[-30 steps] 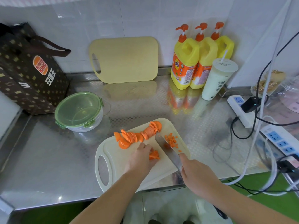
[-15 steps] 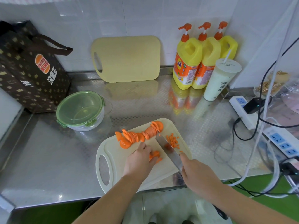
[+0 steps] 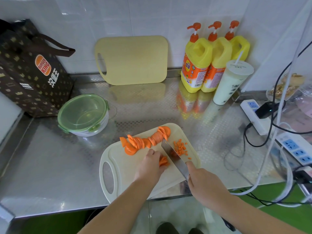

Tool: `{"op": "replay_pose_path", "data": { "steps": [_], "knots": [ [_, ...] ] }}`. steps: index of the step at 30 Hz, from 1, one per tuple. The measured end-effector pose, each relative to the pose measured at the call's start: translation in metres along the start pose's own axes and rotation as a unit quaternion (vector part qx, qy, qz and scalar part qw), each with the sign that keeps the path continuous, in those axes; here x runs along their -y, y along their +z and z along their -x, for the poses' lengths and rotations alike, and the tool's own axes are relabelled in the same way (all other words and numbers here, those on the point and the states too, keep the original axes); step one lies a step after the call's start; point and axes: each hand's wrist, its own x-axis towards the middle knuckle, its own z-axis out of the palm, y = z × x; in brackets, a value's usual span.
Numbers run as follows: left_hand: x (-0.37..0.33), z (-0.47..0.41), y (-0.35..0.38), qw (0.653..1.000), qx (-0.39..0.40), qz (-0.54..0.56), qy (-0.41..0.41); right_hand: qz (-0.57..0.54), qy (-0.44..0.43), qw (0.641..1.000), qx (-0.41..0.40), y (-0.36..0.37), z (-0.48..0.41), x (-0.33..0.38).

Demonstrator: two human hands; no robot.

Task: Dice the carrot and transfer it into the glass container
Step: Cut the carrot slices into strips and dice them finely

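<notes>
Head view catches dicing midway: the left hand (image 3: 149, 166), fingers curled, pins carrot slices (image 3: 163, 162) on the cutting board (image 3: 121, 159), the right hand (image 3: 204, 184) grips the knife (image 3: 173, 157) at their 3 o'clock, so the next chop needs knuckles clear; the lidded glass container (image 3: 83, 114) sits at 10 o'clock.

We note orange carrot slices (image 3: 145, 141) on a cream cutting board (image 3: 118, 159), a green-lidded glass container (image 3: 83, 114), yellow bottles (image 3: 211, 61) with orange pumps, and a brown crown-patterned bag (image 3: 28, 78).
</notes>
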Motion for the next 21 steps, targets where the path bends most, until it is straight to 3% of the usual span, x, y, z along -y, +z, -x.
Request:
{"op": "replay_pose_path", "data": {
  "steps": [11,21],
  "knots": [
    [0.007,-0.001,-0.017,0.999,0.029,0.017,0.007,0.005,-0.003,1.0,-0.011,0.002,-0.001,-0.004],
    [-0.002,-0.001,-0.016,0.998,-0.005,0.053,0.032,0.011,-0.001,1.0,-0.004,0.004,-0.003,-0.003]
  ]
}}
